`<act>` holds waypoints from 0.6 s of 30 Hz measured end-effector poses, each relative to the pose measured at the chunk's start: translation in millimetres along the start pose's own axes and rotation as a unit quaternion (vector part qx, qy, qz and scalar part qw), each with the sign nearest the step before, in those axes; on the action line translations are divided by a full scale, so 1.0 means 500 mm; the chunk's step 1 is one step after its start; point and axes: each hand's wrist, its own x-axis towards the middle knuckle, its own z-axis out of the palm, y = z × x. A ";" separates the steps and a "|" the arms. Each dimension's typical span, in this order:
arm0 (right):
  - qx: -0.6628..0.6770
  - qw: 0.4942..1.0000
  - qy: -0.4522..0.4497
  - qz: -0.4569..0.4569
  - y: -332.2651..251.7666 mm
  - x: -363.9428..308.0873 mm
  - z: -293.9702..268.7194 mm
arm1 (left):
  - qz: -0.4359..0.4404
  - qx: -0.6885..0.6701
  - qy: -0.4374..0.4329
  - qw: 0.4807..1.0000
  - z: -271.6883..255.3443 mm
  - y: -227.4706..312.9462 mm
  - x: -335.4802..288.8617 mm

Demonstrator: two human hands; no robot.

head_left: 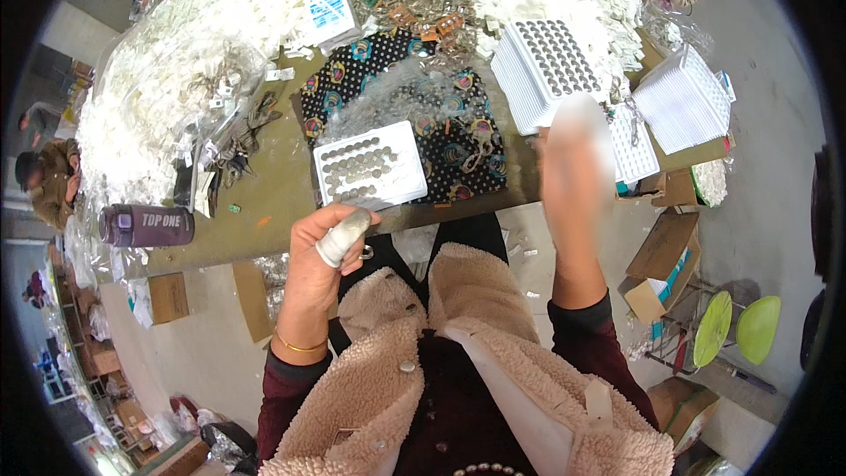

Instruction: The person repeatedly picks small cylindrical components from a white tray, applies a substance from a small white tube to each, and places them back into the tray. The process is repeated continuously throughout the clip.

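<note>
A white plastic tray (412, 178) with several rows of small round silver discs (359, 167) lies at the table's front edge. My left hand (328, 247) is at the tray's near edge, fingers curled and closed, a whitish finger cot (344, 236) on one of them. Whatever its fingertips may hold is hidden. Smeared by motion, my right hand (577, 172) is raised at the near end of a stack of white trays (515, 79), whose top one is filled with discs (560, 57). Its fingers cannot be made out.
Under the tray lies a dark patterned cloth (489, 154) with clear plastic film on it. White small parts (167, 79) heap across the table. A purple bottle (148, 226) lies at the left edge; more stacked trays (683, 97) stand at right. Cardboard boxes (665, 256) are on the floor.
</note>
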 end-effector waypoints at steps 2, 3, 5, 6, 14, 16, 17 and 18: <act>0.030 0.989 -0.143 0.027 -0.026 0.001 0.027 | -0.006 0.000 -0.004 1.000 0.001 -0.002 -0.002; 0.008 0.990 -0.142 0.023 -0.033 0.003 0.042 | -0.008 0.001 -0.005 1.000 0.001 -0.002 -0.003; -0.038 0.985 -0.162 0.046 -0.039 0.008 0.072 | -0.011 0.003 -0.006 1.000 0.000 -0.001 -0.005; -0.050 0.982 -0.175 0.051 -0.040 0.007 0.080 | -0.011 0.004 -0.005 1.000 -0.002 -0.001 -0.006; -0.076 0.952 -0.268 0.127 -0.037 -0.015 0.108 | 0.000 -0.014 -0.031 0.999 0.001 -0.013 0.004; -0.035 0.959 -0.239 0.149 -0.038 -0.017 0.112 | 0.000 -0.016 -0.043 0.999 0.008 -0.014 0.009; -0.015 0.955 -0.233 0.181 -0.039 -0.017 0.113 | -0.002 -0.008 -0.040 0.999 0.012 -0.014 0.012; 0.043 0.961 -0.205 0.182 -0.041 -0.016 0.113 | -0.002 -0.007 -0.043 0.999 0.018 -0.014 0.015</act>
